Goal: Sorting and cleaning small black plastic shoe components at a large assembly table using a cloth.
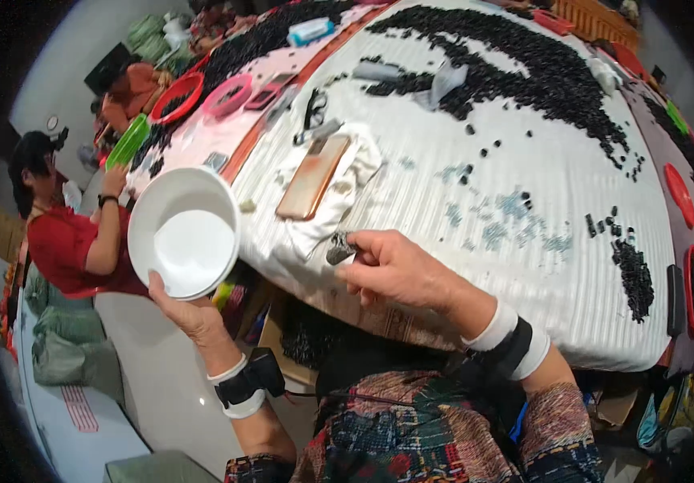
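Observation:
My left hand grips a white round bowl by its lower rim. The bowl is tilted, its smooth white inside turned up, and it hangs left of the table edge. Over the table's near edge, my right hand pinches a small dark grey crumpled piece between thumb and fingers; its kind is unclear. Just beyond that hand a gold-backed phone rests on a bunched white cloth. Scattered small black pieces cover the far part of the white striped tablecloth.
A smaller heap of black pieces lies at the right. Black-framed glasses and crumpled clear plastic sit farther back. On the left, a person in red works beside a green basket, a red basket and a pink basket.

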Demonstrator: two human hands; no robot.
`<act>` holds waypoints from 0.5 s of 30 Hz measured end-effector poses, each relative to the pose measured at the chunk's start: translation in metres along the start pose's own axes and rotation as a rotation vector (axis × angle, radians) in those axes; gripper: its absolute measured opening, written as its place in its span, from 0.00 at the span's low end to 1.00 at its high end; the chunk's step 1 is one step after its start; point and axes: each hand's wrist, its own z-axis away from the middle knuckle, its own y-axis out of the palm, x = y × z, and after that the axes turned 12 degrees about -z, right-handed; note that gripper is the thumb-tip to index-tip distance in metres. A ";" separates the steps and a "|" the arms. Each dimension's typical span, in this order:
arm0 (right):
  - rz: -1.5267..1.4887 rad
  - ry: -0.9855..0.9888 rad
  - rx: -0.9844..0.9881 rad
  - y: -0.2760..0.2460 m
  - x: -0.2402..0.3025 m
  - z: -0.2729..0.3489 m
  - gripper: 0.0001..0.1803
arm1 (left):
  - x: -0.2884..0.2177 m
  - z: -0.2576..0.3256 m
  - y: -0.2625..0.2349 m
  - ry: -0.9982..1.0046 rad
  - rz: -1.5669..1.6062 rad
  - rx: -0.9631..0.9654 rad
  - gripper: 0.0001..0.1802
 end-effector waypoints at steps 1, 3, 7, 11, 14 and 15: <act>0.018 -0.026 -0.013 0.000 0.010 0.006 0.10 | -0.005 0.006 0.020 0.032 0.001 0.058 0.27; 0.002 -0.008 -0.077 -0.004 0.022 0.019 0.10 | -0.006 0.007 0.058 -0.136 0.099 0.162 0.26; 0.060 -0.002 -0.215 -0.025 0.035 0.040 0.11 | 0.015 0.026 0.131 -0.307 0.062 0.486 0.22; 0.027 -0.025 -0.306 -0.044 0.042 0.063 0.12 | 0.050 0.038 0.191 -0.389 0.044 0.725 0.27; 0.083 -0.003 -0.367 -0.058 0.048 0.072 0.13 | 0.072 0.043 0.222 -0.417 -0.145 0.817 0.28; 0.095 0.022 -0.392 -0.063 0.050 0.075 0.13 | 0.078 0.045 0.230 -0.417 -0.137 0.832 0.28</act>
